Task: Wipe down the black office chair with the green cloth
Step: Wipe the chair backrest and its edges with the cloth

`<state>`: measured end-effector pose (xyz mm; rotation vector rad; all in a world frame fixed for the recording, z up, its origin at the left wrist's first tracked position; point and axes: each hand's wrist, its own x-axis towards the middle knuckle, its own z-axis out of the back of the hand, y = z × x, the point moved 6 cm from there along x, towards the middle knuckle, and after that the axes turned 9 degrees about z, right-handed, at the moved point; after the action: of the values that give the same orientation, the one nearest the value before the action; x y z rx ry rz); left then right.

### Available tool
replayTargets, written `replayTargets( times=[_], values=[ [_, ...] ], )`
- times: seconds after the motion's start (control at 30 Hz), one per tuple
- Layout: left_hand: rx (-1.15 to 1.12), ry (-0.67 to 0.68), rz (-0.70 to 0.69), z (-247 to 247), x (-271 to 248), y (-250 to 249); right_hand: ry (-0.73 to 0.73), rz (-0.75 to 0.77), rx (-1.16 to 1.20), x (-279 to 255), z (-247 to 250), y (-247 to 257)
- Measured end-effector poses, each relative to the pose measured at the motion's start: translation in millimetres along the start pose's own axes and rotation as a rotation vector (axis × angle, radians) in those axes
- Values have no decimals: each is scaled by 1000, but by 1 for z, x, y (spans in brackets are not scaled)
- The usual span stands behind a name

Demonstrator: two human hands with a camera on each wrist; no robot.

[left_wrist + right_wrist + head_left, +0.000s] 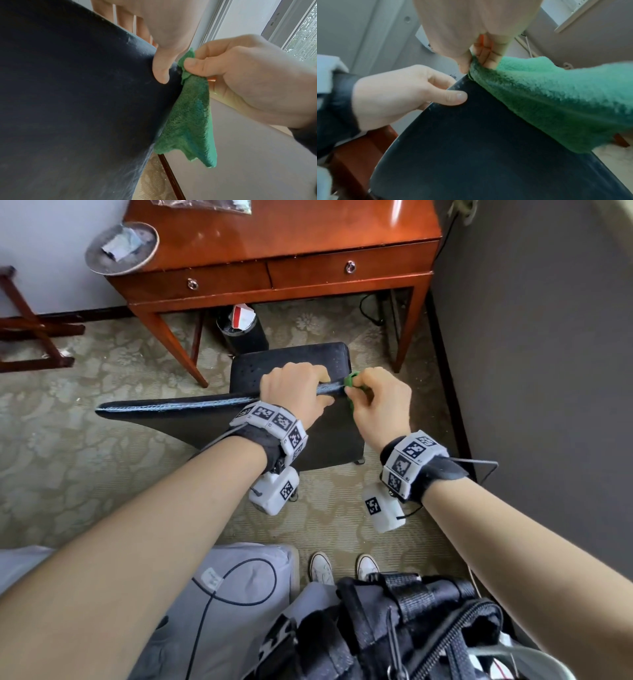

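Observation:
The black office chair stands in front of the desk, its backrest top edge running left to right under my hands. My left hand grips that top edge, thumb on the back side and fingers over the front. My right hand pinches the green cloth at the backrest's right corner. In the left wrist view the green cloth hangs down along the chair's right edge. In the right wrist view the cloth drapes over the black back.
A wooden desk with two drawers stands beyond the chair, a black waste bin under it. A grey wall runs close on the right. A wooden stand is at the left. My shoes and a black bag are below.

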<state>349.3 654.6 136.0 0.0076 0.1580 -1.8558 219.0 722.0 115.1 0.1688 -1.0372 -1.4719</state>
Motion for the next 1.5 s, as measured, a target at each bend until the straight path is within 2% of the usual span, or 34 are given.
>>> replayTargets(
  times=[0.07,0.17,0.23,0.3,0.43,0.53,0.6,0.77,0.83,0.9,1.07,1.13,1.23,1.33,1.4,1.5],
  values=[
    [4,8,-6,0,0,-1,1,-27,-11,5,2,-6],
    [-6,11,-8,0,0,-2,-56,-222,-9,12,14,-31],
    [-8,6,-4,0,1,-4,-83,-277,-16,16,19,-39],
    [-6,5,2,-1,3,-7,-55,-228,-31,15,15,-30],
    [-1,-4,7,-2,4,-9,26,-3,-17,7,-8,6],
    [-21,0,9,0,5,-8,7,-8,9,11,-7,5],
    [-35,9,12,1,6,-8,-28,-80,12,12,2,-5],
    [-58,31,14,-2,7,-10,-106,-373,25,13,17,-37],
    [-59,26,9,-3,7,-12,-126,-424,21,14,22,-42],
    [-46,19,10,-2,6,-12,-120,-375,15,15,21,-38],
    [-12,-9,15,0,7,-12,-42,-51,-24,10,-9,5],
    [-15,-13,15,-1,7,-10,-12,5,-15,13,-16,15],
    [-21,35,-19,0,9,-7,41,0,-14,19,-9,4],
    [-3,73,-66,6,11,11,29,-143,-26,26,9,-23],
    [28,74,-36,10,11,38,32,-192,-45,30,15,-34],
    [38,47,-3,14,8,63,44,-165,-87,33,12,-30]
  ],
)
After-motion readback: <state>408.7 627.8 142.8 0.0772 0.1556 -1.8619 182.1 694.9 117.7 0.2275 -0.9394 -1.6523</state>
